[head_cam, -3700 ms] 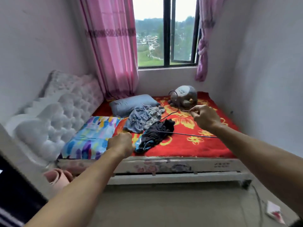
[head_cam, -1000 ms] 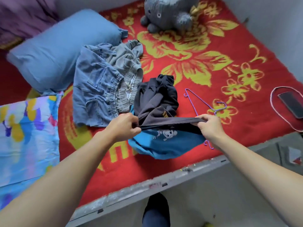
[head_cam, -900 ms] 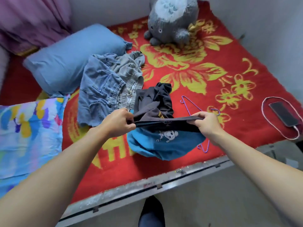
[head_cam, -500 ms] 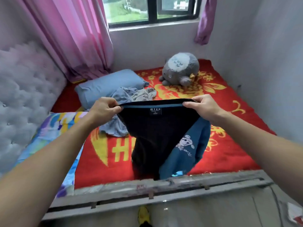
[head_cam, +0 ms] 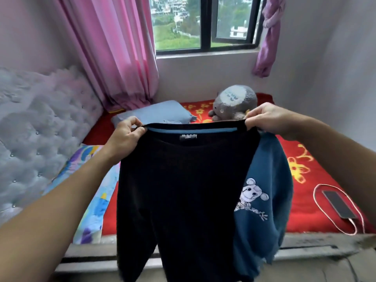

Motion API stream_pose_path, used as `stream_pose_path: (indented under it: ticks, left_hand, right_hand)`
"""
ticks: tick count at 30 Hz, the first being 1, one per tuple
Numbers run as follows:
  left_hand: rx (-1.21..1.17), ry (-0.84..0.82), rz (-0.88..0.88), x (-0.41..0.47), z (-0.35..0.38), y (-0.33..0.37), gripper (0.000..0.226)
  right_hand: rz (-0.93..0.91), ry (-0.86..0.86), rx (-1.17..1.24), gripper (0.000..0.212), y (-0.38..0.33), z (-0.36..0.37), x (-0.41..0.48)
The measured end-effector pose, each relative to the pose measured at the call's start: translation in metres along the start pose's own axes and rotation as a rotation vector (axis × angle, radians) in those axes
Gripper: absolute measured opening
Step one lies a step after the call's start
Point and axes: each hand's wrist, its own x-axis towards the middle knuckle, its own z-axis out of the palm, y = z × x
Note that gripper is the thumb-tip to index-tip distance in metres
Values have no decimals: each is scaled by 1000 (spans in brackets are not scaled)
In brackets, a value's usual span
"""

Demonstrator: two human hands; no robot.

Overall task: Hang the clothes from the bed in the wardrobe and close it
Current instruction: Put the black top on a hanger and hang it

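Left grip and right grip each pinch a shoulder of the black-and-blue T-shirt, which hangs in the air in front of the bed. Risks: a thin pinch slips and one shoulder drops. The hem hangs low and may drag the floor. No hanger or wardrobe in view; freeing one grip likely bunches the shirt.

Soft daylight enters through the window at the back and lights the room evenly with only weak shadows, while the wide lens bends the edges and the headboard looks slightly blurred.
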Motion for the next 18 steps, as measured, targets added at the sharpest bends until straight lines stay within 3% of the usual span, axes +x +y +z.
stream_pose_path:
  ticks: [4,10,18]
  left_hand:
    - [69,-92,-85,23,21,-59,13]
    - [178,-243,-198,80,68,-176,15]
    - [378,-309,-415,158,147,-306,13]
  right_hand:
    - [186,-113,-75,11,48,37,44]
    - [386,-145,-76,12,129,116,150]
    - [530,-14,-235,23,220,214,288]
